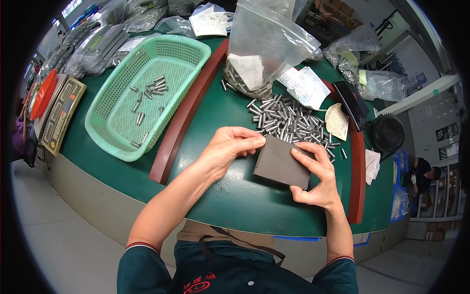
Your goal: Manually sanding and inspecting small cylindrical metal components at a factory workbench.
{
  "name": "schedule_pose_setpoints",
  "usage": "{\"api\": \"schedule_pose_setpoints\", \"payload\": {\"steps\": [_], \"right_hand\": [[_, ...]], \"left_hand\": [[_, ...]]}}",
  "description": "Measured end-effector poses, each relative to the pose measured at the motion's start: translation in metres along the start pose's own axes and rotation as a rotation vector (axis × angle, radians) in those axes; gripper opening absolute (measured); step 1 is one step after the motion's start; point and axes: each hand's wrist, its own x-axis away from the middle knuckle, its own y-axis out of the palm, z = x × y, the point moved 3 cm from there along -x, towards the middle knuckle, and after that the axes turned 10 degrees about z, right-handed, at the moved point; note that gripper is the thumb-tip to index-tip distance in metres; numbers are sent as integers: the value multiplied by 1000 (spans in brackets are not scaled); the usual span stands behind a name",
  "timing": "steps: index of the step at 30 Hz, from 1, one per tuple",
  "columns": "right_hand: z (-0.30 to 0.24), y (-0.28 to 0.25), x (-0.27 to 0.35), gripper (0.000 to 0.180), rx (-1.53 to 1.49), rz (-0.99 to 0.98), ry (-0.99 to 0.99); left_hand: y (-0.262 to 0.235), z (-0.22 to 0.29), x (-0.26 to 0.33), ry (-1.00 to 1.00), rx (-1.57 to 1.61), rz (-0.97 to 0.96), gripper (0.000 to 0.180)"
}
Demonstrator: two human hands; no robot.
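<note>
A dark grey-brown rectangular block [282, 163] is tilted above the green table, in front of a loose pile of short metal pins [286, 117]. My right hand [320, 179] grips the block by its right side, thumb below and fingers over the top. At the block's upper left corner, my left hand [224, 151] is closed in a pinch, with the thumb tip touching that corner. Whatever the left fingers hold, if anything, is hidden behind the thumb and block.
Red-brown wooden rails [188, 117] flank the work area. Left of them stands a green plastic basket [105, 134] with several pins. Behind the pile are a clear bag of pins [267, 39], paper sheets [308, 90] and a phone [348, 103]. A black fan [387, 133] stands right.
</note>
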Motion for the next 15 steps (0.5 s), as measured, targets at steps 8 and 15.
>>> {"api": "schedule_pose_setpoints", "payload": {"steps": [8, 15], "right_hand": [[2, -2, -1, 67, 12, 14, 38], [2, 0, 0, 66, 3, 15, 27]], "left_hand": [[1, 3, 3, -1, 2, -2, 26], [2, 4, 3, 21, 23, 14, 25]]}}
